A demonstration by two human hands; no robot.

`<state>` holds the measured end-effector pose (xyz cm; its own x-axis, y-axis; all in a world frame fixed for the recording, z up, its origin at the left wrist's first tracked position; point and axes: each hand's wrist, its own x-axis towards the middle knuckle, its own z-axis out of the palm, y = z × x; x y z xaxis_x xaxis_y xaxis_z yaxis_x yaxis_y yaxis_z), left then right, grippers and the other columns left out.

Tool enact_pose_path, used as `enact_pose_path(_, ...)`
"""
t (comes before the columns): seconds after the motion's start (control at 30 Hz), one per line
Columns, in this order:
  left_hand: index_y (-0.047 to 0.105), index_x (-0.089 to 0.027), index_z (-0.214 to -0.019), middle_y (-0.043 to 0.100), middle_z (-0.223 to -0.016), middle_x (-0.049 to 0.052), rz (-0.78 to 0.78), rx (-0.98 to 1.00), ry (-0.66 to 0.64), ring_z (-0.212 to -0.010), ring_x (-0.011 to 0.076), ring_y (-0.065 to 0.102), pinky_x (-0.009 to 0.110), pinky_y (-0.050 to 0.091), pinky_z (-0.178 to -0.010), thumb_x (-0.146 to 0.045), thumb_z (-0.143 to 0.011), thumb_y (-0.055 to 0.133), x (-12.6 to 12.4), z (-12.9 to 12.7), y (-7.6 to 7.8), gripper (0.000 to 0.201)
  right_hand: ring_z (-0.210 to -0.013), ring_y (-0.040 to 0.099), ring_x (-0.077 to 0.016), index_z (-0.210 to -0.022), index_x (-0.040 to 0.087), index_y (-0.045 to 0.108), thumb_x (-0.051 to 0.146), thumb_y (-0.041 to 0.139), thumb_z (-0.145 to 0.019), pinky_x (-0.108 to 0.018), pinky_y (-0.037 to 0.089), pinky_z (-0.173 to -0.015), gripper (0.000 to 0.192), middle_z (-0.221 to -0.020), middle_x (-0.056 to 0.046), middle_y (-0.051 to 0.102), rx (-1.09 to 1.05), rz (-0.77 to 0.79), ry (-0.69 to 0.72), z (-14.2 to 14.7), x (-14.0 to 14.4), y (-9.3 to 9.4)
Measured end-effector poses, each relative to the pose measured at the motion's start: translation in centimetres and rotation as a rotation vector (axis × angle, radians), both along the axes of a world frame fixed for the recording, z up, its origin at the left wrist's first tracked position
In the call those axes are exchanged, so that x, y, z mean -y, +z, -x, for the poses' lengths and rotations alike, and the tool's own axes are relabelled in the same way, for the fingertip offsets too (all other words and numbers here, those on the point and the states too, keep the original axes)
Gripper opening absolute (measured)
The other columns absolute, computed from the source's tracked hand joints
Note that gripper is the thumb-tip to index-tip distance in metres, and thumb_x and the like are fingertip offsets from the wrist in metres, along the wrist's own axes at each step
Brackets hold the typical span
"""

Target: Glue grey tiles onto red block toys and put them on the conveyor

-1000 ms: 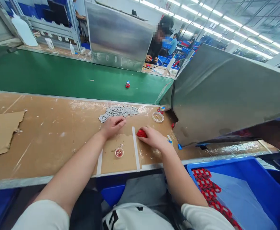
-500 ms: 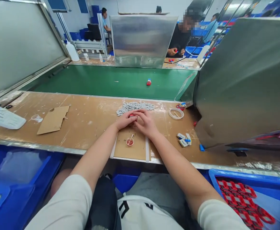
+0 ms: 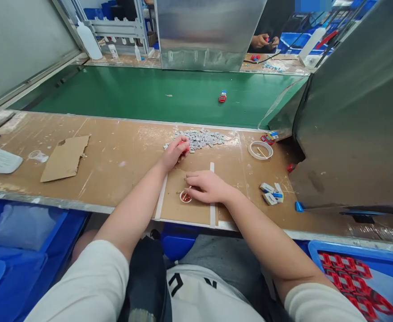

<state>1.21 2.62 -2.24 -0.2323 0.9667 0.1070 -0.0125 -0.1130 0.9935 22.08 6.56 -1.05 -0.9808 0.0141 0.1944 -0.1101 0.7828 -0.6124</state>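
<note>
Left hand (image 3: 175,151) closed around small red part (image 3: 185,150), mostly hidden by fingers, at near edge of grey chip pile (image 3: 199,137) on brown bench (image 3: 116,156). Right hand (image 3: 207,187) pinches thin stick (image 3: 187,192), tip in small red-rimmed cup (image 3: 185,197); contents probably glue, too small to tell. Count: one cup, one tape ring (image 3: 260,150), one cardboard scrap (image 3: 65,157), one red piece (image 3: 222,96) on green belt (image 3: 149,96).
</note>
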Motion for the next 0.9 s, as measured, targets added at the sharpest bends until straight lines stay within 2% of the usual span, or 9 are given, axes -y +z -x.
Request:
enact_pose_path(0.1,0.048,-0.028,-0.107,0.056,-0.077,-0.007,0.028,0.027,-0.017,-0.054,0.0096,0.043,0.021,0.03,-0.047,-0.049,-0.088,0.072,-0.3,-0.4,0.0,0.037,-0.071,0.045,-0.015,-0.075,0.023,0.039,0.03,0.053,-0.106,-0.03,0.034,-0.073,0.035,-0.074,0.001,0.049,-0.054,0.096,0.027,-0.1,-0.2,-0.3)
enact_pose_path(0.2,0.048,-0.027,-0.103,0.057,-0.077,-0.007,-0.03,-0.04,-0.009,-0.057,0.0097,0.044,0.023,0.036,-0.053,-0.054,-0.088,0.076,-0.6,-0.4,-0.5,0.041,-0.065,0.04,-0.013,-0.072,0.023,0.036,0.029,0.055,-0.107,-0.029,0.033,-0.07,0.04,-0.069,0.004,0.043,-0.085,0.196,0.031,-0.1,-0.3,-0.5)
enact_pose_path(0.33,0.058,-0.023,-0.095,0.063,-0.082,-0.002,-0.091,-0.176,0.074,-0.071,0.0127,0.055,0.026,0.046,-0.067,-0.063,-0.083,0.084,-1.0,0.1,-0.9,0.049,-0.061,0.038,-0.0109,-0.067,0.022,0.034,0.035,0.058,-0.11,-0.029,0.031,-0.065,0.051,-0.064,0.005,0.037,-0.056,0.323,0.113,-0.1,-0.1,-0.6)
enact_pose_path(0.47,0.072,-0.022,-0.104,0.069,-0.091,0.001,-0.145,-0.259,0.111,-0.083,0.017,0.063,0.031,0.052,-0.081,-0.066,-0.077,0.091,-1.1,0.6,-1.0,0.055,-0.058,0.037,-0.0102,-0.064,0.022,0.033,0.041,0.056,-0.113,-0.029,0.031,-0.062,0.057,-0.062,0.005,0.036,-0.088,0.424,0.151,0.0,0.0,-0.6)
enact_pose_path(0.53,0.075,-0.023,-0.113,0.073,-0.099,0.003,-0.164,-0.27,0.094,-0.091,0.0194,0.068,0.034,0.054,-0.089,-0.062,-0.077,0.094,-1.1,0.6,-1.2,0.056,-0.056,0.033,-0.0096,-0.063,0.022,0.031,0.041,0.055,-0.113,-0.029,0.029,-0.06,0.059,-0.061,0.005,0.033,-0.123,0.456,0.138,0.1,0.0,-0.6)
enact_pose_path(0.63,0.07,-0.023,-0.124,0.078,-0.118,0.009,-0.159,-0.21,0.045,-0.1,0.0213,0.072,0.036,0.057,-0.094,-0.055,-0.078,0.096,-1.0,0.6,-1.5,0.062,-0.055,0.03,-0.0087,-0.062,0.022,0.028,0.038,0.057,-0.112,-0.029,0.027,-0.058,0.06,-0.061,0.006,0.03,-0.142,0.496,0.144,0.1,-0.1,-0.5)
enact_pose_path(0.77,0.065,-0.023,-0.121,0.07,-0.144,0.015,-0.158,-0.16,0.037,-0.106,0.0218,0.073,0.036,0.059,-0.094,-0.054,-0.075,0.099,-0.9,0.6,-1.6,0.065,-0.054,0.026,-0.0076,-0.062,0.022,0.026,0.035,0.059,-0.111,-0.029,0.024,-0.056,0.06,-0.06,0.007,0.027,-0.196,0.536,0.14,0.0,-0.4,-0.3)
enact_pose_path(0.83,0.067,-0.023,-0.12,0.069,-0.143,0.014,-0.168,-0.192,0.04,-0.109,0.0234,0.073,0.037,0.06,-0.095,-0.054,-0.074,0.099,-0.8,0.6,-1.6,0.064,-0.054,0.024,-0.0075,-0.062,0.022,0.025,0.037,0.059,-0.111,-0.029,0.023,-0.056,0.062,-0.061,0.007,0.025,-0.249,0.565,0.093,-0.1,-0.8,-0.2)
enact_pose_path(0.9,0.069,-0.023,-0.124,0.07,-0.134,0.012,-0.168,-0.212,0.037,-0.108,0.0241,0.073,0.037,0.061,-0.094,-0.053,-0.075,0.099,-0.8,0.7,-1.5,0.065,-0.054,0.023,-0.0077,-0.061,0.022,0.024,0.04,0.06,-0.11,-0.03,0.022,-0.056,0.063,-0.061,0.007,0.024,-0.295,0.6,0.042,-0.2,-1.1,-0.3)
